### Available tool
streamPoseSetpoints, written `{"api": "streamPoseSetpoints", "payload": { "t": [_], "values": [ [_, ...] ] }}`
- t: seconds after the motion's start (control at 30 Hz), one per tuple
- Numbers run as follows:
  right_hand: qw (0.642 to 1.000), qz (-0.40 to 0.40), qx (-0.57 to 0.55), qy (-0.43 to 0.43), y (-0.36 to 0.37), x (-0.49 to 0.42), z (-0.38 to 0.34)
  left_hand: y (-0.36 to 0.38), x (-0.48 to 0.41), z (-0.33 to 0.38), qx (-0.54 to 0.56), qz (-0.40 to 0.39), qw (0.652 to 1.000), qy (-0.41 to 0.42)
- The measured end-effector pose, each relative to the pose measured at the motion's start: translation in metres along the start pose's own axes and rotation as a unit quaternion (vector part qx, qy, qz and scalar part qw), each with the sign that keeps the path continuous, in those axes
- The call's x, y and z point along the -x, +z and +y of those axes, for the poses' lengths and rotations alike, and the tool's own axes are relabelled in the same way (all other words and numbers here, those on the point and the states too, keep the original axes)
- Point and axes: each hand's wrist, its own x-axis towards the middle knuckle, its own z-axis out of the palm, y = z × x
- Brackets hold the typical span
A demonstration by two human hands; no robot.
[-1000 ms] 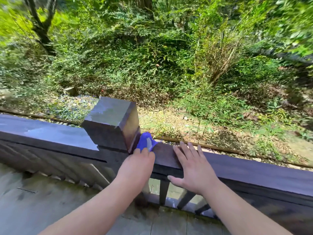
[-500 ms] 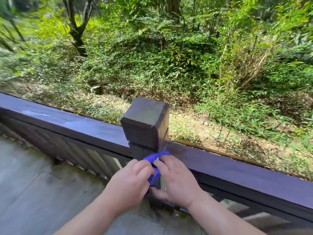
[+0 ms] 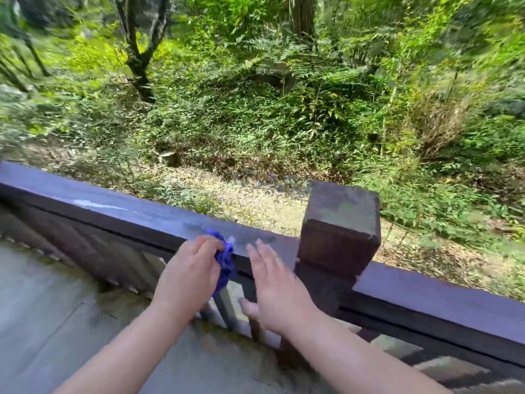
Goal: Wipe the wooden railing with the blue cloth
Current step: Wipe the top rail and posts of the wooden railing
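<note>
The dark wooden railing (image 3: 113, 211) runs from the left edge down to the right, broken by a square post (image 3: 341, 223). My left hand (image 3: 190, 274) grips the crumpled blue cloth (image 3: 225, 260) against the rail's top front edge, just left of the post. My right hand (image 3: 279, 291) hovers beside it with fingers straight and spread, over the rail's front face between cloth and post. It holds nothing. The frame is motion-blurred.
Slanted balusters (image 3: 85, 251) stand under the rail. A pale deck floor (image 3: 42, 322) lies at the lower left. Beyond the railing the ground drops to a leaf-strewn strip (image 3: 255, 203) and dense green bushes and tree trunks (image 3: 139, 52).
Both hands moved from the right side of the post to its left side. My right hand let go of the cloth and opened; my left hand keeps the cloth on the rail.
</note>
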Motion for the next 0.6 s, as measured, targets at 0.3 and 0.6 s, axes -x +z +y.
{"api": "streamPoseSetpoints", "payload": {
  "t": [0.3,0.6],
  "values": [
    [0.979,0.014,0.063,0.194,0.0,-0.079,-0.011,0.016,-0.06,-0.039,0.06,-0.085,0.983,0.152],
    [0.984,0.001,0.066,0.167,0.024,-0.107,-0.01,0.066,-0.081,-0.055,-0.021,-0.208,0.953,0.219]
  ]
}}
